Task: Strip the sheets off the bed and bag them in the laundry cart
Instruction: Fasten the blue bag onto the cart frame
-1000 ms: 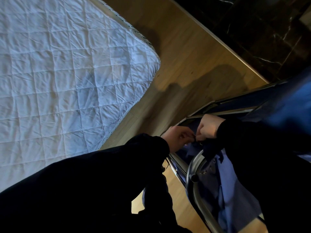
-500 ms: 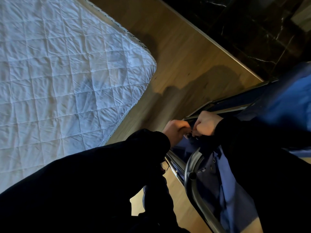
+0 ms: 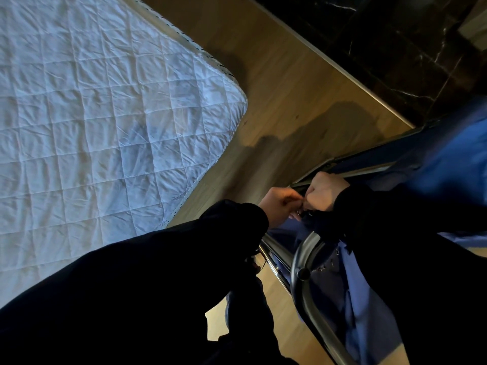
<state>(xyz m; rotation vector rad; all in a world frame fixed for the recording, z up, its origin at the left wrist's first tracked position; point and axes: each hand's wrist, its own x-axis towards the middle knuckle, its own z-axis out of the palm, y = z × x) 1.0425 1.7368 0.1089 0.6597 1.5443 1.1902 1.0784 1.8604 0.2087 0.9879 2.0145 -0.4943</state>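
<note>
Downward from the head camera, the bed (image 3: 105,114) was seen filling the left side, its top covered by a white quilted pad creased in diamond squares, with one rounded corner turned toward the middle. A strip of wooden floor (image 3: 290,88) was shown between that corner and the laundry cart (image 3: 303,262), which was placed at the lower right, near the bed but apart from it. The cart's curved grey metal tube was seen just below the hands, and its blue bag (image 3: 448,159) was hung from a straight rail running up toward the right edge. What lay inside the bag could not be told.

Both hands were brought together at the near corner of the bag's rim. The left hand (image 3: 279,206) was clenched there, its fingers curled round the dark upper edge of the bag. The right hand (image 3: 325,192) was closed in a fist just beside it, knuckles up, gripping the same edge. A small metal piece was glimpsed between the two, too small to be made out. Both forearms were covered by black sleeves (image 3: 158,285). Dark veined stone (image 3: 395,48) was seen beyond the floor, at the upper right.
</note>
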